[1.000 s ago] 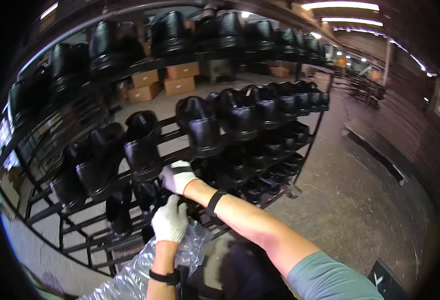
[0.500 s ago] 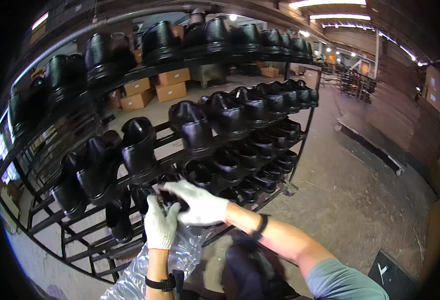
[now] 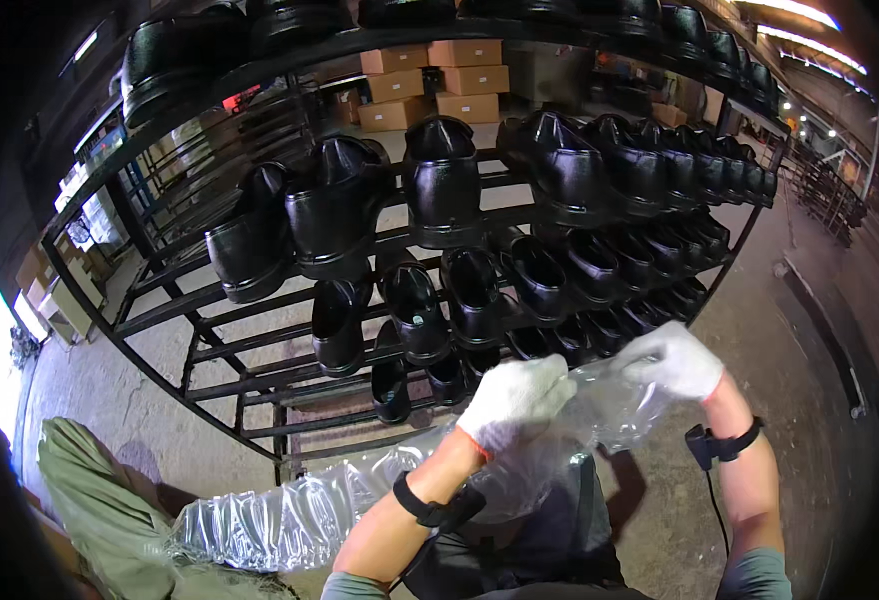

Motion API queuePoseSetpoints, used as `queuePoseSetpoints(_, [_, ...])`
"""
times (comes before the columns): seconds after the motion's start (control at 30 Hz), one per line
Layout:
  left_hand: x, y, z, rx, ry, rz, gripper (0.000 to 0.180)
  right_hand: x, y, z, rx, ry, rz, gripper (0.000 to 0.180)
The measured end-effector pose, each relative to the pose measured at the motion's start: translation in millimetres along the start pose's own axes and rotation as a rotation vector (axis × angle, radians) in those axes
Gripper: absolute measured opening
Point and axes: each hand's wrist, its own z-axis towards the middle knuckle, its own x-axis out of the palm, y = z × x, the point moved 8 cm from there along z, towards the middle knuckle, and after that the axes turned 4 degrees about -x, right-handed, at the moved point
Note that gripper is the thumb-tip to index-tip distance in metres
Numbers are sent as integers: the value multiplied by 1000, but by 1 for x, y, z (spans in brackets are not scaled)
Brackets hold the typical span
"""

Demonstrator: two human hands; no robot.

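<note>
A long strip of clear crinkled plastic film (image 3: 285, 510) runs from the lower left across my lap. My left hand (image 3: 520, 400), in a white knit glove, is closed on it near the middle. Farther right, my gloved right hand (image 3: 672, 360) pinches the other end, so the film (image 3: 610, 405) spreads between both hands. Just beyond them stand black leather shoes on a metal rack; the nearest are low shoes (image 3: 475, 290) on the lower tiers. Neither hand holds a shoe.
The black tubular rack (image 3: 210, 300) curves across the view, with several tiers of black shoes (image 3: 442, 185). Cardboard boxes (image 3: 395, 85) are stacked behind it. Olive-green cloth (image 3: 95, 500) is at the lower left. A low dark trolley edge (image 3: 825, 335) lies on the concrete floor at right.
My hands have come away from the lower shoe, moved right and parted. Both now grip the plastic film, which is stretched between them. The view has shifted left and down.
</note>
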Motion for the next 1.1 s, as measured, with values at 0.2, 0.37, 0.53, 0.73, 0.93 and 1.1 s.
queuePoseSetpoints(0.2, [-21, 26, 46, -336, -180, -97, 16, -99, -136, -97, 108, -880, 808, 43])
queuePoseSetpoints(0.37, [39, 71, 89, -357, -108, 405, 32, -81, -53, 63, -272, -648, 141, 35])
queuePoseSetpoints(0.53, [69, 68, 107, -395, -115, 443, 32, -13, -81, 232, -544, -456, -507, 16])
queuePoseSetpoints(0.73, [33, 79, 62, -555, -232, 502, 29, 45, -58, 260, -527, -108, -360, 40])
queuePoseSetpoints(0.93, [66, 77, 110, -516, -158, 559, 31, -12, -119, 293, -491, -409, -821, 45])
queuePoseSetpoints(1.1, [19, 27, 45, -650, -462, 483, 45, 9, -38, 161, -321, 164, 274, 92])
